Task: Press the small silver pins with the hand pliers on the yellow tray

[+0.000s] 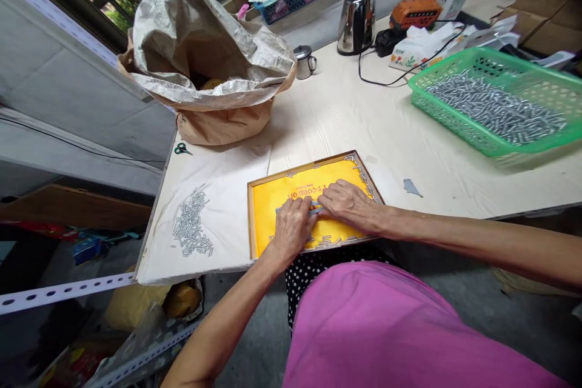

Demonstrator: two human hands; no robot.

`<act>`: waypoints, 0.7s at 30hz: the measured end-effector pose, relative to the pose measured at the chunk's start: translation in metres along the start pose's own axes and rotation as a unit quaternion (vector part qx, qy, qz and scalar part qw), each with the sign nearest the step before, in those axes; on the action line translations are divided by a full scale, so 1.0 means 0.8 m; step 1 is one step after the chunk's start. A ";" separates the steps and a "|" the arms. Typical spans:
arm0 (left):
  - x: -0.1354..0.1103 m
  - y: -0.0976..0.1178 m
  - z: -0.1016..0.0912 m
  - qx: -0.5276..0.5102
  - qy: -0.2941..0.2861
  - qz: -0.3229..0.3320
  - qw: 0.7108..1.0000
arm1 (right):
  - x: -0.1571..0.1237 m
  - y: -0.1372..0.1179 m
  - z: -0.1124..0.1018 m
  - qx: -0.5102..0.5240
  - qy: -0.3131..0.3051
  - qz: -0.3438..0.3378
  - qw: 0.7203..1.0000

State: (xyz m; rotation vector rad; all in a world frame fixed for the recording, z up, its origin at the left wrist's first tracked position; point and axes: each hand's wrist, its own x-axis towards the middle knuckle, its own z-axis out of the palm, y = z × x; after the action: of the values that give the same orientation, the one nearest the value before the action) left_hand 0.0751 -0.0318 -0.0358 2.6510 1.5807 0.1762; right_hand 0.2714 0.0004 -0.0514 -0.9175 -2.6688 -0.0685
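A shallow tray (268,194) with a yellow lining and printed red letters lies at the table's front edge. Small silvery metal pieces, which look like springs, lie along its right and near sides. Over its middle, my left hand (292,225) is closed on a thin grey-blue strip (314,210). My right hand (349,205) grips the same strip just to the right, its fingers bent and close to the left thumb. Most of the strip is hidden under the fingers, so what it belongs to cannot be made out.
Left of the tray is a loose pile of small metal pieces (191,224). Green scissors (182,148) lie behind it, near a large open sack (222,118). A green basket (454,112) of metal pieces stands right. Behind are a kettle (357,18) and a metal cup (304,62).
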 end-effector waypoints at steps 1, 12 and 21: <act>0.000 -0.001 0.000 -0.011 0.017 -0.003 1.000 | 0.001 0.002 -0.004 0.005 0.007 0.010 1.000; -0.005 0.005 -0.017 -0.020 0.072 0.158 0.985 | -0.005 0.076 -0.017 0.069 0.044 0.046 0.996; -0.003 0.013 -0.029 0.091 0.071 0.252 0.961 | -0.002 0.096 -0.012 0.032 0.041 -0.050 0.997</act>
State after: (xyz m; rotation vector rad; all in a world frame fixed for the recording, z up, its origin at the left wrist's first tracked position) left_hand 0.0800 -0.0393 -0.0115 3.2026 0.9507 0.2546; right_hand 0.3219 0.0591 -0.0469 -0.7453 -2.6227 -0.0429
